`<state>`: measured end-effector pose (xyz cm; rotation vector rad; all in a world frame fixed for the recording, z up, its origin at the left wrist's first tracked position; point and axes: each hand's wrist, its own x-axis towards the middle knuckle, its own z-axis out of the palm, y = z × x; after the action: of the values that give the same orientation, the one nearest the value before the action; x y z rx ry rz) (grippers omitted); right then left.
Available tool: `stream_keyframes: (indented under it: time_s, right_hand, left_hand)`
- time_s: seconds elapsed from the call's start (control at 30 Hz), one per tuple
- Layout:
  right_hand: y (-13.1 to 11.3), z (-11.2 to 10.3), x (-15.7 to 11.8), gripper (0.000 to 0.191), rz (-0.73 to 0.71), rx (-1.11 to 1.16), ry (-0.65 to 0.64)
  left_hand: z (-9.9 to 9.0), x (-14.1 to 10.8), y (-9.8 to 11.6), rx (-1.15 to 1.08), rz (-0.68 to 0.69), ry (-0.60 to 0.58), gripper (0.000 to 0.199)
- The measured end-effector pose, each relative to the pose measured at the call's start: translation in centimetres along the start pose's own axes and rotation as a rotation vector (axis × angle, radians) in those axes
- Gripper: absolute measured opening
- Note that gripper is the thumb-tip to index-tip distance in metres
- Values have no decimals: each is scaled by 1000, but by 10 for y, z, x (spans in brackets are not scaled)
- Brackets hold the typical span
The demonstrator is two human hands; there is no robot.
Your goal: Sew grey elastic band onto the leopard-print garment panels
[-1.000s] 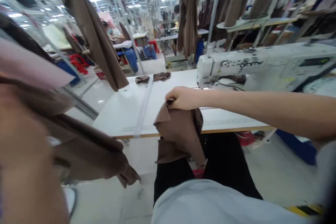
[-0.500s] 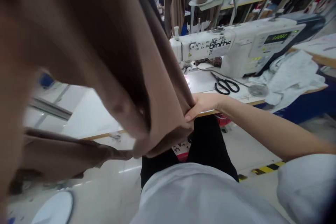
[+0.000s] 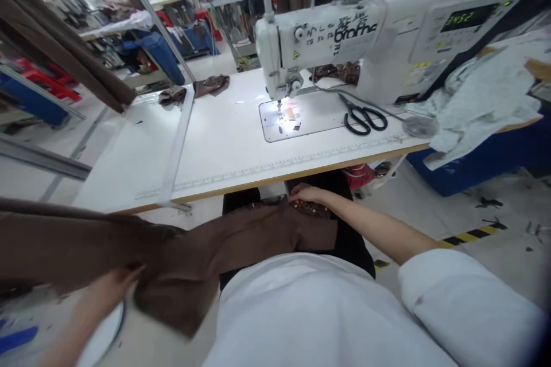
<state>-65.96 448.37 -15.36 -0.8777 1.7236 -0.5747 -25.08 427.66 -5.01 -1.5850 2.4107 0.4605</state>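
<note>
A long piece of brown cloth (image 3: 253, 235) lies across my lap and stretches away to the left. My right hand (image 3: 306, 192) pinches its upper edge over my thighs, beside a dark patterned strip with small light dots. Farther left, my left hand (image 3: 114, 289) is at the cloth's edge, smeared by motion; I cannot make out its grip. One corner of the cloth hangs below and right of that hand. In front of me stands a white sewing machine (image 3: 318, 40), its lamp lit over the needle plate (image 3: 273, 133), where small scraps lie.
Black-handled scissors (image 3: 365, 120) rest on the white table (image 3: 224, 149), right of the needle. Pale crumpled fabric (image 3: 482, 97) covers its right end. Patterned brown pieces (image 3: 210, 86) lie at the back left. More brown cloth (image 3: 55, 28) hangs at upper left. People work beyond.
The brown cloth has come down from in front of my view onto my lap, uncovering the table. My left hand has dropped to the lower left; my right hand has moved slightly down.
</note>
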Motion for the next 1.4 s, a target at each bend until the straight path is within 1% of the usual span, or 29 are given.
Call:
stream_keyframes:
  time_s: [0.03,0.07,0.13,0.2,0.23,0.3,0.37,0.47,0.5,0.57,0.63,0.67,0.73,0.8,0.87,0.93,1.0,1.07,1.13,1.2,1.27,1.33,1.4]
  right_hand:
    - [4,9,13,21,16,-34,37]
    - [7,16,24,22,26,-67,68]
    - [9,29,40,22,14,-125,114]
    - [7,41,50,21,-38,-170,139]
    - [5,48,54,21,-76,-187,141]
    - [0,62,59,20,-163,-217,131]
    - [-5,77,62,20,-232,-254,110]
    - [-12,89,58,17,-283,-327,79]
    - [-15,90,53,15,-303,-353,73]
    - [-21,86,40,13,-370,-400,63]
    - [-31,79,24,14,-453,-441,50]
    - [-36,74,17,14,-485,-458,47]
    - [-47,65,8,12,-499,-491,53]
    - [-52,58,8,12,-457,-519,76]
    - [-52,52,14,12,-390,-538,108]
    - [-46,49,22,9,-328,-547,157]
    - [-39,48,27,7,-278,-551,211]
    - [-36,49,26,11,-246,-556,261]
    - [-36,52,20,17,-239,-559,299]
    - [-40,55,11,21,-270,-558,316]
    - [-43,58,3,20,-350,-554,311]
    - [-44,58,-4,12,-471,-524,245]
    - [-48,57,-13,8,-493,-350,124]
  left_hand:
    - [17,-3,0,-24,-2,-3,15]
    - [37,-2,6,-65,19,2,12]
    - [77,7,31,-168,118,30,17]
    - [108,24,64,-261,234,80,27]
    - [118,34,79,-295,284,107,29]
    - [127,50,100,-343,370,151,31]
    - [123,59,111,-370,442,171,28]
    - [110,59,120,-382,562,161,23]
    - [106,56,124,-384,614,144,24]
    - [99,48,138,-389,732,85,33]
    - [94,41,153,-395,836,1,45]
    - [92,39,160,-391,864,-49,46]
    - [88,39,167,-374,865,-130,37]
    - [86,44,165,-351,821,-166,27]
    - [87,51,158,-336,776,-154,22]
    - [91,57,150,-323,736,-135,20]
    - [97,61,148,-316,700,-107,18]
    - [102,60,150,-313,681,-86,20]
    - [102,54,159,-302,689,-86,22]
    - [99,45,170,-282,719,-93,23]
    - [95,40,183,-256,762,-89,25]
    - [90,39,192,-256,839,-80,26]
    - [85,39,191,-319,947,-153,24]
